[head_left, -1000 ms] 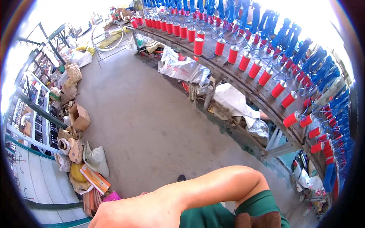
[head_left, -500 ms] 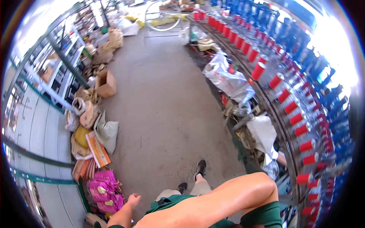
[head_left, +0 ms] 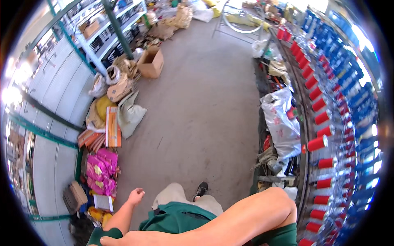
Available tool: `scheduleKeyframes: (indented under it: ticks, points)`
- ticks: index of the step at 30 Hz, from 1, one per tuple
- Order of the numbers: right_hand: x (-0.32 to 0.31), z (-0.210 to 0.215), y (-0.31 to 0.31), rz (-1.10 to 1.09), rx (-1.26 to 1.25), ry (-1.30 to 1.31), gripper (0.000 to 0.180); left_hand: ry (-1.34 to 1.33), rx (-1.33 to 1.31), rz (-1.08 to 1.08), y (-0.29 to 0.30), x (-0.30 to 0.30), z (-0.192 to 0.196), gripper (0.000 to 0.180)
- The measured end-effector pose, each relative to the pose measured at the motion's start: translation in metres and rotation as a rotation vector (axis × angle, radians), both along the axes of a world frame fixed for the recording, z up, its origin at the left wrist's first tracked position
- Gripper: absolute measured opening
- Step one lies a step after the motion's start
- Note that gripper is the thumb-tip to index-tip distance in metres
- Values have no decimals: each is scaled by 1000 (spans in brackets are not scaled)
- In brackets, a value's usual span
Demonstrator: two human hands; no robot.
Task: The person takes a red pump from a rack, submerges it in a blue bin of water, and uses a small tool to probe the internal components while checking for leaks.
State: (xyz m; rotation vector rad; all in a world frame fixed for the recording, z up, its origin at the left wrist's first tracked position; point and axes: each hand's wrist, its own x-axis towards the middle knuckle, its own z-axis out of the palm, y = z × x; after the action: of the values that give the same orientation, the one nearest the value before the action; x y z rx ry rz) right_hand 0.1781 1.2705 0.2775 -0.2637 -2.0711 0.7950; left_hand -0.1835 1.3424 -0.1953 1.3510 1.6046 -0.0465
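My left hand (head_left: 136, 196) hangs low at my left side, its fingers loosely bent and apart, with nothing seen in it. Nearest to it lie bright pink packages (head_left: 102, 171) on the floor and a small white-grey box (head_left: 103, 202). My bare right arm crosses in front of my body. At the lower edge, my right hand (head_left: 117, 239) is on the green sleeve (head_left: 107, 233) of my left arm, its thumb against the cloth; the other fingers are mostly hidden. A dark shoe (head_left: 200, 189) shows below my beige trousers.
A concrete aisle (head_left: 193, 102) runs ahead. Orange flat boxes (head_left: 113, 127), sacks and an open carton (head_left: 150, 62) line the left, beside metal racks. On the right, a long rack holds rows of red spools (head_left: 323, 117), with a white plastic bag (head_left: 281, 119) below. A wheel-like frame (head_left: 242, 28) stands far ahead.
The view has swung left, so the carton, bag and spools sit farther right. My right hand has come into view on the left sleeve. More items show beside the pink packages.
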Motion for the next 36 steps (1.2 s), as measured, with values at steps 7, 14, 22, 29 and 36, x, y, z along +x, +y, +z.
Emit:
scheduleKeyframes:
  ticks: [7,14,22,29,36]
  points:
    - [57,2,78,419,-216,-150,34,70,-116,243,-63,13,7,50]
    - [131,-67,204,713,-699,6,70,134,-243,451,-66,18,-41,51]
    - [294,-111,261,722,-816,145,36,-59,-191,758,6,98,-23,49]
    - [274,26,361,989,-493,-350,23,-40,-146,1032,9,134,21,47]
    - [234,10,442,1331,-506,-464,43,7,-84,1399,-97,208,50,51]
